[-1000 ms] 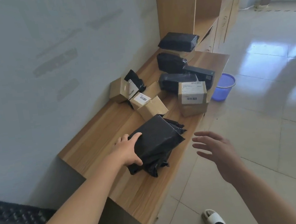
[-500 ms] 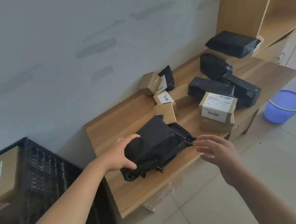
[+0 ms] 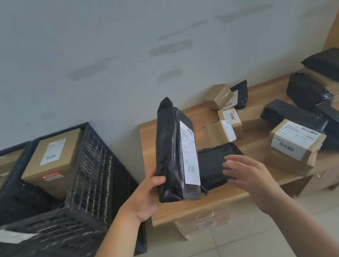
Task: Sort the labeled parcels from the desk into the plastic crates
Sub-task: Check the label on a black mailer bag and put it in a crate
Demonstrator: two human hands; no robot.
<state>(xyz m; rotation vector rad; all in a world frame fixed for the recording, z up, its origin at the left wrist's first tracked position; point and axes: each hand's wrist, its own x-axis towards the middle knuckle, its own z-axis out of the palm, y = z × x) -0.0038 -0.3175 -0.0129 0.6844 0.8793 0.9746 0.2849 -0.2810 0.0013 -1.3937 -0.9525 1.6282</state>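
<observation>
Black bagged parcel (image 3: 172,149) standing upright over the desk's (image 3: 216,199) front left corner, being gripped low by the left hand (image 3: 146,196), right hand (image 3: 247,172) hovering spread, holding nothing, beside crate (image 3: 87,195).

Soft, even daylight, moderately bright, no hard glare. Faint shadows under the light wooden counter (image 3: 221,199) edge. Motion blur smears the black slatted plastic crate (image 3: 98,181) at left & the pale grey wall (image 3: 110,49) marks. Wide-angle bend at frame edges; label text on parcels unreadable.
</observation>
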